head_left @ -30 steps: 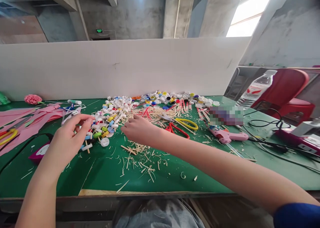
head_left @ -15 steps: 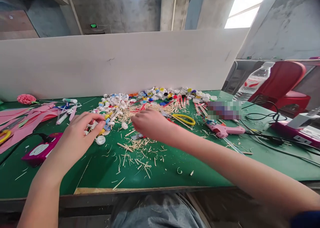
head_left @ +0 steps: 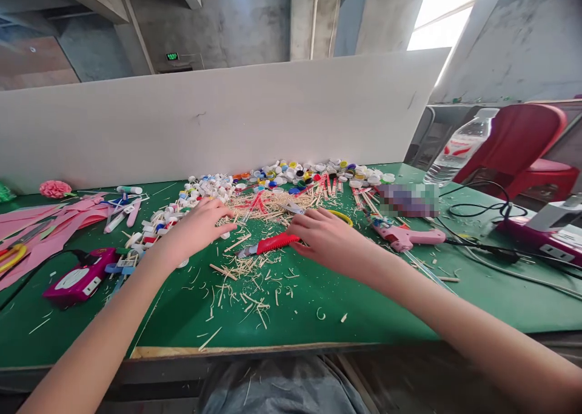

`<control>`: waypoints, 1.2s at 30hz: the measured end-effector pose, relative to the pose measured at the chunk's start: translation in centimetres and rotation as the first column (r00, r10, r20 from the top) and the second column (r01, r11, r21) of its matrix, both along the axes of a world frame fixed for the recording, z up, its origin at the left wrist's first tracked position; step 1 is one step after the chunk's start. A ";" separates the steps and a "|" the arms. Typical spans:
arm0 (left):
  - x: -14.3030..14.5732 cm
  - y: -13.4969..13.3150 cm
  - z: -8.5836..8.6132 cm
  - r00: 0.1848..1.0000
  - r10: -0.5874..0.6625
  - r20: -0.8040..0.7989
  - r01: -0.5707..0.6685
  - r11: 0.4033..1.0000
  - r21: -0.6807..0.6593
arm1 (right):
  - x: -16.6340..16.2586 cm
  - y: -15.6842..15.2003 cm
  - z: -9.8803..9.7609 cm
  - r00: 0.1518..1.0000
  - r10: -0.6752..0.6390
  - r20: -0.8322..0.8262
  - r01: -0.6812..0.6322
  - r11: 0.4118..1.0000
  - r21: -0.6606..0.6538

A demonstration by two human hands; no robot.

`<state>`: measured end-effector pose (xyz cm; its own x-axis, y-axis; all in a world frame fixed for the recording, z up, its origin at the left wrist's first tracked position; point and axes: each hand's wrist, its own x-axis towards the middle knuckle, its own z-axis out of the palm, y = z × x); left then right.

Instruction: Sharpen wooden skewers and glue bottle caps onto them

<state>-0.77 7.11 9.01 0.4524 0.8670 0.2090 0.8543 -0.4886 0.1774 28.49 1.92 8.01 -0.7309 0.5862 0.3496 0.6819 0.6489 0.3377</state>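
Observation:
My right hand (head_left: 327, 237) lies on the green table top (head_left: 295, 317), its fingertips closed on the end of a red-handled cutter (head_left: 271, 243) that lies flat among wooden stick offcuts (head_left: 248, 274). My left hand (head_left: 200, 223) rests at the edge of a heap of thin wooden sticks (head_left: 268, 207), fingers bent and drawn together; what they pinch is hidden. Just left of it lie white and coloured caps fixed on short sticks (head_left: 157, 226). A pile of loose bottle caps (head_left: 309, 173) sits behind, against the white board (head_left: 227, 117).
Yellow-handled scissors (head_left: 344, 218) and a pink glue gun (head_left: 409, 237) lie to the right, with black cables (head_left: 482, 208) and a power strip (head_left: 545, 244). A magenta power strip (head_left: 82, 277), pink paper (head_left: 40, 223) and pens lie left. A water bottle (head_left: 454, 150) and red chair (head_left: 522, 147) stand far right.
My right hand drew back to the right and the red-handled cutter now lies out in front of it. My left hand moved right from the cap assemblies to the stick heap.

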 end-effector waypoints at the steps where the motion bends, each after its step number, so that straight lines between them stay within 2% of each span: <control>1: 0.4 0.6 0.1 1.000 -0.011 -0.025 0.010 1.000 -0.021 | -0.6 0.3 -0.4 1.000 0.014 0.024 -0.015 1.000 0.017; 7: 2.1 2.2 -0.1 0.997 -0.032 -0.067 0.025 0.994 -0.107 | -3.1 1.4 -2.6 0.997 -0.018 0.069 0.017 0.999 0.027; 12: 1.9 2.4 -0.6 0.999 -0.030 -0.020 0.027 0.994 -0.109 | -3.2 1.9 -3.3 0.998 -0.034 0.060 0.035 0.999 -0.020; 16: 1.1 2.6 -0.5 1.000 -0.001 0.007 0.001 0.991 -0.136 | -3.2 1.8 -3.1 0.999 0.005 0.034 -0.001 0.995 -0.098; 20: 0.5 2.7 -0.7 0.998 -0.007 0.055 0.013 0.994 -0.111 | -3.5 1.3 -2.6 0.999 0.047 -0.016 -0.049 0.990 -0.131; 23: 0.6 2.9 -1.0 0.997 -0.020 0.074 0.030 0.990 -0.139 | -3.5 0.7 -2.2 0.995 0.074 -0.074 -0.084 0.984 -0.154; 25: 0.7 3.0 -1.1 0.996 -0.036 0.082 0.050 0.982 -0.183 | -3.4 0.4 -1.8 0.991 0.054 -0.120 -0.073 0.985 -0.155; 31: 0.5 2.6 -0.5 0.981 -0.033 0.189 0.083 0.962 -0.262 | -2.6 0.3 -1.1 0.970 -0.116 -0.213 0.074 0.978 -0.196; 36: 0.3 2.1 -0.3 0.989 -0.047 0.142 0.084 0.959 -0.270 | -2.0 0.4 -0.6 0.954 -0.140 -0.266 0.080 0.971 -0.226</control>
<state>-0.45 9.17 8.72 0.4946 0.8686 0.0290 0.7815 -0.4591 0.4225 26.52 2.27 7.37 -0.5489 0.7395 0.3897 0.8000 0.5999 -0.0116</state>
